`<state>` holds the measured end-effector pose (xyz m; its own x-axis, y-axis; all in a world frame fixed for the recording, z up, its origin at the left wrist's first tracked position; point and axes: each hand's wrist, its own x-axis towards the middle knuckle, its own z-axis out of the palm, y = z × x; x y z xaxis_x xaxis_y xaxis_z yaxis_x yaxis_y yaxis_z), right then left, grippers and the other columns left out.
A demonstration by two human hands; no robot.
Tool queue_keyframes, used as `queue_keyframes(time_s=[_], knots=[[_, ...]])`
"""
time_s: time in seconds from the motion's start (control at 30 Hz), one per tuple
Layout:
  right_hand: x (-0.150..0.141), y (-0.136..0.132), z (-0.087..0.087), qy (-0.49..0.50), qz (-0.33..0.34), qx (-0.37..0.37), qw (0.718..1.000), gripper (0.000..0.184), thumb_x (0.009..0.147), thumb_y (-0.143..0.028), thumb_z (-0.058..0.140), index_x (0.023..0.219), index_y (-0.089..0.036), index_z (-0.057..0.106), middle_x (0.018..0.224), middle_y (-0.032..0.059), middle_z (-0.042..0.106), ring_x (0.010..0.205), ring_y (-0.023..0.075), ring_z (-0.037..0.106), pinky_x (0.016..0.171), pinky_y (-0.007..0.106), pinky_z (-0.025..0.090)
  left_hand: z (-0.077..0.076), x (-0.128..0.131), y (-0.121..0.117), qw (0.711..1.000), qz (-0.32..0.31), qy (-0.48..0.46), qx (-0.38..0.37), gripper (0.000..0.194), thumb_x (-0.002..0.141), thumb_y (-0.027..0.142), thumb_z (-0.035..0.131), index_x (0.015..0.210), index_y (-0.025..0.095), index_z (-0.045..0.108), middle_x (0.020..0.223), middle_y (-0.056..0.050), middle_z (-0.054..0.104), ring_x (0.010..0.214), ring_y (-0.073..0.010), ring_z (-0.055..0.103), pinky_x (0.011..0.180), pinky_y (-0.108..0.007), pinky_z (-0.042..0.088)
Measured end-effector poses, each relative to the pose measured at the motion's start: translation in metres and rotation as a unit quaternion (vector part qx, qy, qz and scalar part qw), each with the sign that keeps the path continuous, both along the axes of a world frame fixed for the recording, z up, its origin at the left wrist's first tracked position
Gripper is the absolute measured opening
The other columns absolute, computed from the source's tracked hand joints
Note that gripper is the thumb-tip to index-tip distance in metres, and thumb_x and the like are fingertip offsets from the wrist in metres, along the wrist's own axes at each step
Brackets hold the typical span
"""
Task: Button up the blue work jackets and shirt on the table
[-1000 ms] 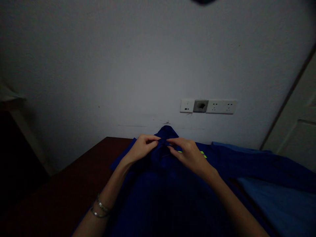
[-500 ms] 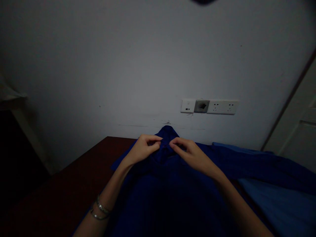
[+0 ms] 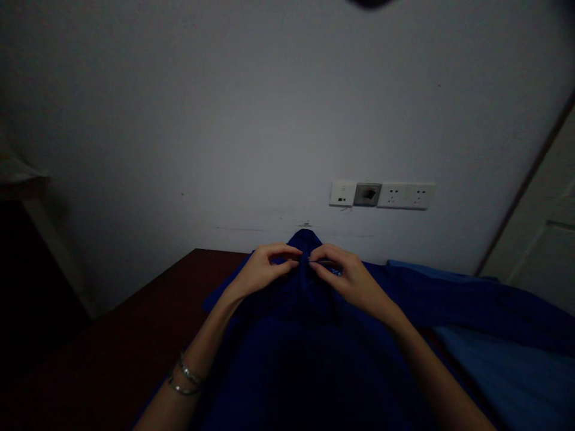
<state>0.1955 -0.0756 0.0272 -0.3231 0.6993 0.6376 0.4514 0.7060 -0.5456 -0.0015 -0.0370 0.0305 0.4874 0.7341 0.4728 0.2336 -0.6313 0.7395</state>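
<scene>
Moved since the earlier frame: your left hand, slightly rightward, nearer your right hand. Both: thumb and forefinger pinching the blue garment, its fold between your fingertips, just below frame centre. Beyond: red-brown surface, lower left; lighter blue cloth, lower right.

Dim, grayish light left the wall palest at center, fading toward murky corners. Deep shadow swallowed detail in the blue cloth, bracelets glinted faintly, a dark shape blurred the top edge, and wide-angle stretching marked the sides.
</scene>
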Motion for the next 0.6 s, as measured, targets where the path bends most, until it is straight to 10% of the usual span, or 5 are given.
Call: queue_keyframes(time_s=[0.17, 0.6], knots=[[0.006, 0.011, -0.003, 0.067, 0.040, -0.120, 0.990, 0.019, 0.081, -0.033, 0.052, 0.089, -0.018, 0.060, 0.080, 0.0024, 0.062, 0.074, 0.0137, 0.058, 0.066, 0.025, 0.045, -0.004, 0.003, 0.004, 0.996, 0.071, 0.021, 0.055, 0.024, 0.069, 0.030, 0.065, 0.089, 0.016, 0.067, 0.083, -0.003, 0.062, 0.075, -0.0135, 0.053, 0.066, -0.026, 0.042], [0.026, 0.020, -0.003, 0.013, 0.096, -0.177, 0.979, 0.022, 0.079, -0.030, 0.055, 0.092, -0.018, 0.067, 0.088, 0.0043, 0.066, 0.083, 0.0165, 0.060, 0.076, 0.030, 0.046, 0.004, -0.007, 0.001, 0.994, -0.066, 0.085, 0.017, 0.015, 0.072, 0.026, 0.062, 0.062, 0.015, 0.067, 0.066, -0.001, 0.059, 0.063, -0.0099, 0.049, 0.063, -0.023, 0.039]])
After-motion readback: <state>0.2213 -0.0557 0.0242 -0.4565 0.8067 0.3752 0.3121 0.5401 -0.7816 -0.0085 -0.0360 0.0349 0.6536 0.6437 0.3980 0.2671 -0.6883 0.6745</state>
